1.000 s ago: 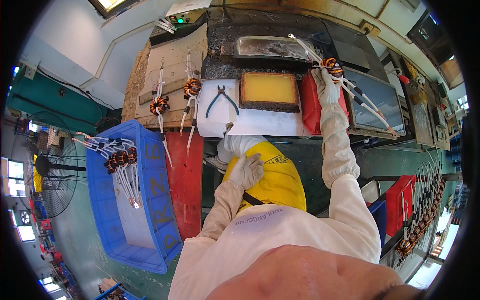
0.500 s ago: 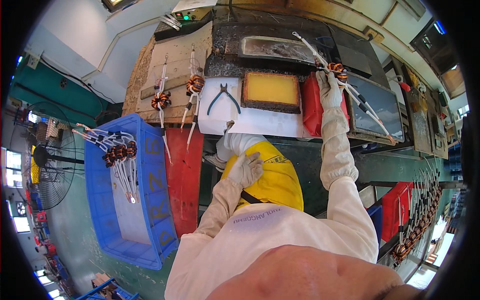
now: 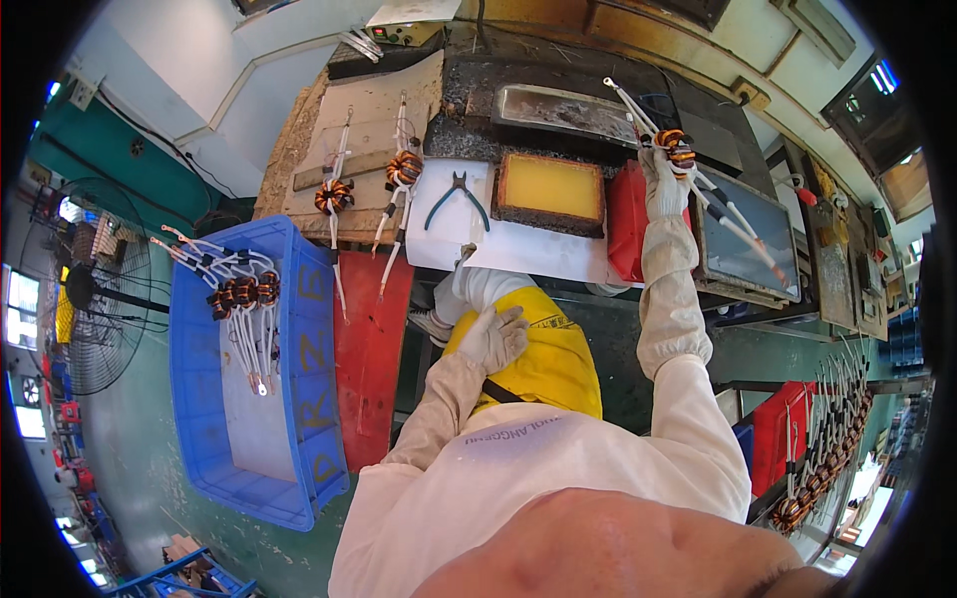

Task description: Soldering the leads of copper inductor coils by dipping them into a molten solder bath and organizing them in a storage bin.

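My gloved right hand [image 3: 662,187] reaches out over the bench, its fingers closed around a toroidal coil [image 3: 677,151] wound in copper and black. White leads with metal ends run from that coil, some toward the far left and some toward the near right. Below the hand is a red bin [image 3: 626,224]. My gloved left hand [image 3: 495,339] rests on the yellow apron [image 3: 558,364] over my lap, fingers apart and nothing in them. Two similar coils, a left one [image 3: 334,196] and a right one [image 3: 404,167], lie on the board at the bench's left.
Green-handled cutters [image 3: 459,183] lie on white paper beside a yellow-filled block tray [image 3: 551,189]. Behind is a long metal tray [image 3: 573,112]. A grey framed panel [image 3: 743,239] sits right. The blue crate [image 3: 314,349] holds several coils; more coils [image 3: 822,473] line a right-hand rack.
The whole view has shifted slightly, with the bench things now a little farther right. My right hand still holds the coil, and my left hand stays on my lap.
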{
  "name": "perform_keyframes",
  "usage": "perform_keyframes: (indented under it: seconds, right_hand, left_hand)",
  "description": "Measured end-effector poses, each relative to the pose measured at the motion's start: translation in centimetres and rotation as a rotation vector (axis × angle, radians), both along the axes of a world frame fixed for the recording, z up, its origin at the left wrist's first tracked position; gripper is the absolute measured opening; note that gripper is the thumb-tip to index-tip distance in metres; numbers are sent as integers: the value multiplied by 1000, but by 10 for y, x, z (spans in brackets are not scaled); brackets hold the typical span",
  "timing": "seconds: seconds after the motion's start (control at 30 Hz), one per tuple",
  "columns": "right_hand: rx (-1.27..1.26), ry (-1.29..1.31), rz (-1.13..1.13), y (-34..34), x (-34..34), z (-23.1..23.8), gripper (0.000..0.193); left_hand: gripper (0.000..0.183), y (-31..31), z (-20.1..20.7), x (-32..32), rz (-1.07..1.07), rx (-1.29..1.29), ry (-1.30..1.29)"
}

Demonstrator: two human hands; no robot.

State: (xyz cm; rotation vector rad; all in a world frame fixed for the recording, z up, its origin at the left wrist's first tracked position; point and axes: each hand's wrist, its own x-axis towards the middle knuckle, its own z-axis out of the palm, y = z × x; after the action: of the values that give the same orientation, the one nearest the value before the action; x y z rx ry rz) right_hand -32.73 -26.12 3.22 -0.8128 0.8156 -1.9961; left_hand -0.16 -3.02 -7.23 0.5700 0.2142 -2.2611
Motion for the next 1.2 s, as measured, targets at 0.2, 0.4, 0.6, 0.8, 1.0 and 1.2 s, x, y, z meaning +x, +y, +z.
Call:
perform_keyframes:
  seconds: [0.2,0.4,0.6,0.8,1.0,1.2]
  right_hand:
    - [6,28,17,7,13,9,28]
    - [-219,532,-235,-10,4,-6,35]
    - [-329,1471,-396,25,53,49,31]
    - [135,750,420,55,117,85,31]
    - [-423,1666,5,47,136,57,17]
    - [-826,1907,-95,50,152,57,36]
  left_hand:
    - [53,0,-4,1,6,-12,16]
    - [55,-2,-4,-1,-18,-33,54]
    - [58,-20,18,3,-79,-339,-29]
    - [61,-87,96,-20,172,-706,-524]
    - [56,-122,125,-34,229,-844,-763]
    - [54,-130,115,-32,276,-608,-531]
